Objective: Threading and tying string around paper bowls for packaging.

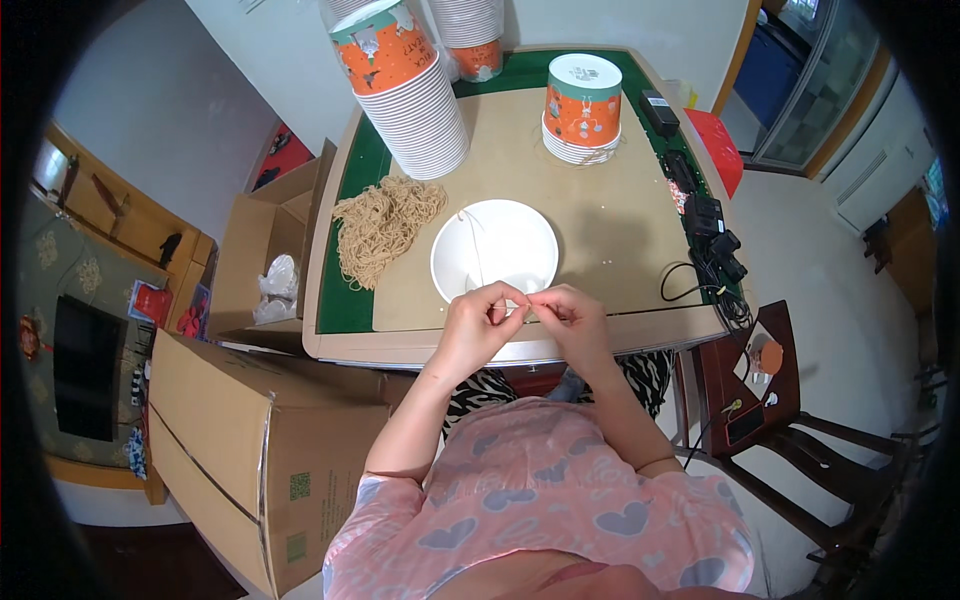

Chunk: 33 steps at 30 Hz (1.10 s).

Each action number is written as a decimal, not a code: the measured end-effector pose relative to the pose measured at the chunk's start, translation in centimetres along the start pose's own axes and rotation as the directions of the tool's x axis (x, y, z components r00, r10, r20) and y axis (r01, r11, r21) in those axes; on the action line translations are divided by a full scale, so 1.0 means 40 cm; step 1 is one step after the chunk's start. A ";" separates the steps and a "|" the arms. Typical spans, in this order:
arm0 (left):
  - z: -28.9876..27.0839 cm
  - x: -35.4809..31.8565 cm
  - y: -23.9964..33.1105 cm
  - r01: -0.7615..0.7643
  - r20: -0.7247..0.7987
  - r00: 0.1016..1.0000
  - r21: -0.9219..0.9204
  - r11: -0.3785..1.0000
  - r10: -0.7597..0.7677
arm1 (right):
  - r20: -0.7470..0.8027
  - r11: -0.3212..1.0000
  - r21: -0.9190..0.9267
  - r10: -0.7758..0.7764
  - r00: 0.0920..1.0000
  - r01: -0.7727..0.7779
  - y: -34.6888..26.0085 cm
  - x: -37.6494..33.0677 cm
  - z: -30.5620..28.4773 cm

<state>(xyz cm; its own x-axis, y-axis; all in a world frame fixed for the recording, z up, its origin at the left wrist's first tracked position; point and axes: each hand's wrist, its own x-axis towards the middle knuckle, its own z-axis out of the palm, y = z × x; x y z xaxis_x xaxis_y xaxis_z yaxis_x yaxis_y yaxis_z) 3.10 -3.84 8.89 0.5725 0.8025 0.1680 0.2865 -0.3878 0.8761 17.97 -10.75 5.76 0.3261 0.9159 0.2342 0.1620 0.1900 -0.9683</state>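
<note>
A white paper bucket [545, 235] stands at the table's near side, its pale inside facing up. A thin cord [477, 245] runs over its far rim and down across the inside toward my fingers. My left hand [482, 325] and my right hand [572, 320] meet just in front of the bucket, thumbs and fingertips pinched together on the thin cord. The exact end between the fingertips is too small to make out. To the left of the bucket lies a loose heap of tan cord [385, 228].
A tall stack of orange and green paper buckets [415, 120] leans at the far left. A short upside-down stack [583, 115] stands far right, cord around its base. Black adapters and cables [712, 230] line the right edge. Cardboard boxes [240, 400] stand left; a wooden chair [830, 460] is right.
</note>
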 end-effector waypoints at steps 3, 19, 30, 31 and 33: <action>0.001 0.001 0.002 0.023 0.001 1.000 -0.007 1.000 -0.023 | -0.007 0.999 0.052 -0.005 1.000 0.006 0.000 0.000 0.000; 0.006 0.007 -0.009 -0.052 -0.082 0.995 0.129 0.990 0.062 | 0.052 0.948 0.271 0.156 0.986 -0.165 0.025 0.008 0.001; 0.001 0.004 -0.002 -0.103 -0.067 0.991 0.156 0.982 0.114 | 0.246 0.730 0.544 0.333 0.910 -0.414 0.038 0.011 -0.013; -0.001 0.002 0.006 -0.101 -0.068 0.991 0.156 0.983 0.113 | 0.211 0.752 0.524 0.340 0.916 -0.400 0.035 0.010 -0.010; -0.002 0.000 0.019 -0.063 -0.067 0.995 0.163 0.985 0.075 | 0.176 0.774 0.501 0.347 0.921 -0.387 0.027 0.007 -0.002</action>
<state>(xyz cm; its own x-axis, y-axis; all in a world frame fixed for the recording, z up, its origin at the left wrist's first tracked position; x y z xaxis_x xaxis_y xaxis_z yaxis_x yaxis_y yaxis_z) 3.26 -4.09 9.61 0.5395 0.7998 0.2631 0.3715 -0.5065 0.7781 18.32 -10.32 4.77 0.1926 0.9719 -0.1350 -0.4674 -0.0301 -0.8835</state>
